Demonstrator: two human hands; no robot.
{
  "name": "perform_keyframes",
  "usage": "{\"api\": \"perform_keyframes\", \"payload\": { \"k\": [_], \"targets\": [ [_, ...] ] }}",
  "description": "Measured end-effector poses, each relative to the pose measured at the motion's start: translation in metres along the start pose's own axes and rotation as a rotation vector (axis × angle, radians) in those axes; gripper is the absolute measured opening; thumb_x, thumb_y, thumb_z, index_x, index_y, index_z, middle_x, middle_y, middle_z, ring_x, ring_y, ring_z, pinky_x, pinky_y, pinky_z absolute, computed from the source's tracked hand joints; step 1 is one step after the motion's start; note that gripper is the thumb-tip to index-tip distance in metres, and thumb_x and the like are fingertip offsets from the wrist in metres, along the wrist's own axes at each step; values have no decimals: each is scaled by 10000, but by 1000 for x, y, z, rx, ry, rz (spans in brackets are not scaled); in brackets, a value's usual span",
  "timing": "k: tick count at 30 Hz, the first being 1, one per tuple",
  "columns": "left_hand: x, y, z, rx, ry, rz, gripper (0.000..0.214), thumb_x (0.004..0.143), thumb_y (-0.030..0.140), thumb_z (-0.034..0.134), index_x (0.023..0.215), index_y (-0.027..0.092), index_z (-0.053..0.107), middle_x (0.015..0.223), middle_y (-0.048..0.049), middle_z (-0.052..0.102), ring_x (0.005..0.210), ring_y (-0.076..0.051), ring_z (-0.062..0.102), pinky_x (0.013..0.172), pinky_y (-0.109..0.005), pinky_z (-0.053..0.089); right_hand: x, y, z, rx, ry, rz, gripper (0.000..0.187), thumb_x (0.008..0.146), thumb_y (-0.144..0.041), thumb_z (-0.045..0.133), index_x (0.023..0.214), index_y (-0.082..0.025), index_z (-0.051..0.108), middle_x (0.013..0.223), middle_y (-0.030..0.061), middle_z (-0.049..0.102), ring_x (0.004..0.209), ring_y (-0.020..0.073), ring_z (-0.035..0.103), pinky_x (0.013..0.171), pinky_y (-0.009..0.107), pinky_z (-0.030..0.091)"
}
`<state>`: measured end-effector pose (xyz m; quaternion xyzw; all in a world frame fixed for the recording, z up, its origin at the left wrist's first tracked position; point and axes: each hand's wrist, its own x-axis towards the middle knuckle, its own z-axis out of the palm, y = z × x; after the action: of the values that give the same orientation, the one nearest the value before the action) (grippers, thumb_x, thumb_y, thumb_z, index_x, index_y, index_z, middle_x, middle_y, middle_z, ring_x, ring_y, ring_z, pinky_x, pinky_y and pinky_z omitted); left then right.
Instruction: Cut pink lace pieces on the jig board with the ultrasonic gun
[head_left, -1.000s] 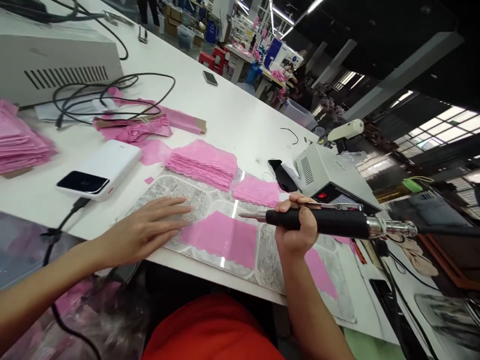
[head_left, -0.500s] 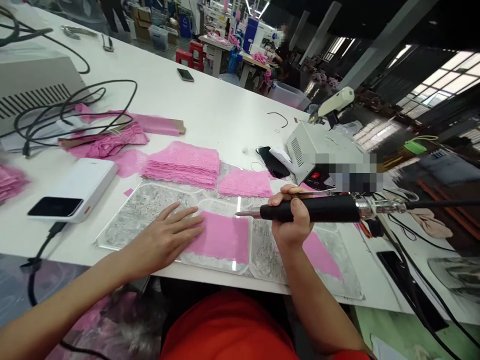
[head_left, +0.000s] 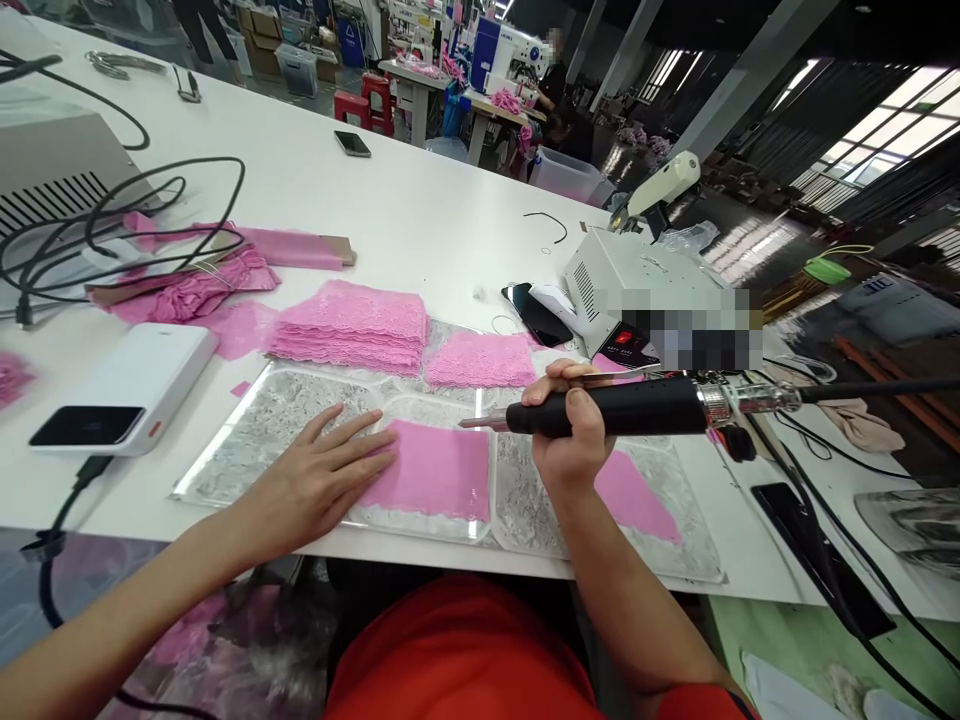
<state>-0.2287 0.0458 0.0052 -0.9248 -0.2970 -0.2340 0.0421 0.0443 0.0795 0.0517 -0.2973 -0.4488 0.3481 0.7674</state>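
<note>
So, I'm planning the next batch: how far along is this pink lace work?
Possibly done: one loose pink piece on the rightmost of the clear plates. In hand: the left hand presses a lace piece flat on the middle one; the right hand grips the black-handled tool, tip near that piece's top edge. Left: the thick lace stack behind.

This is a garment factory floor. Far off at twelve o'clock, an industrial sewing machine (head_left: 510,50) stands on a bench among heaps of pink fabric. Red stools (head_left: 360,105) and cardboard boxes (head_left: 259,30) sit at eleven o'clock. The long white worktable (head_left: 420,210) carries a stack of cut pink lace pieces (head_left: 349,325) at eleven o'clock. A grey control box (head_left: 622,280) sits at two o'clock, with a corded hand tool (head_left: 622,408) just before it. Tall factory windows (head_left: 870,140) fill two o'clock.
</note>
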Motion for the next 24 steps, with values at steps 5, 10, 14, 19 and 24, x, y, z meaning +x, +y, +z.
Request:
{"api": "perform_keyframes", "payload": {
  "k": [5, 10, 14, 19, 24],
  "targets": [
    [0, 0, 1, -6, 5, -1, 380, 954, 135, 454, 1302, 224, 577, 1345, -32, 614, 1379, -239, 431, 1195, -459, 226, -1, 0, 3, -12, 1, 12, 146, 748, -306, 596, 863, -217, 578, 842, -26, 583, 565, 85, 551, 598, 311, 494],
    [-1, 5, -1, -1, -10, -22, 348, 957, 122, 455, 1256, 200, 614, 1345, -39, 614, 1379, -248, 425, 1202, -464, 208, -4, -3, 13, -35, -41, 38, 141, 759, -309, 591, 861, -213, 573, 840, -17, 580, 589, 97, 547, 620, 321, 500],
    [0, 10, -4, -12, -55, -51, 331, 959, 136, 458, 1240, 185, 627, 1348, -57, 609, 1369, -269, 437, 1180, -492, 255, -8, 0, 27, -7, -112, 58, 143, 771, -295, 607, 880, -209, 576, 851, -10, 578, 627, 105, 563, 665, 332, 510],
    [0, 12, -6, -14, -67, -66, 322, 974, 164, 446, 1243, 184, 622, 1336, -57, 618, 1360, -269, 444, 1173, -487, 274, -15, 9, 45, 18, -188, 77, 145, 778, -295, 615, 894, -217, 578, 877, -15, 577, 624, 107, 588, 669, 343, 521],
    [-1, 13, -4, -22, -47, -76, 323, 966, 159, 447, 1240, 175, 618, 1302, -65, 639, 1355, -263, 450, 1181, -488, 256, -20, 19, 52, -20, -213, 68, 130, 786, -297, 604, 886, -224, 565, 838, -22, 576, 630, 108, 575, 687, 345, 527]
  ]
}}
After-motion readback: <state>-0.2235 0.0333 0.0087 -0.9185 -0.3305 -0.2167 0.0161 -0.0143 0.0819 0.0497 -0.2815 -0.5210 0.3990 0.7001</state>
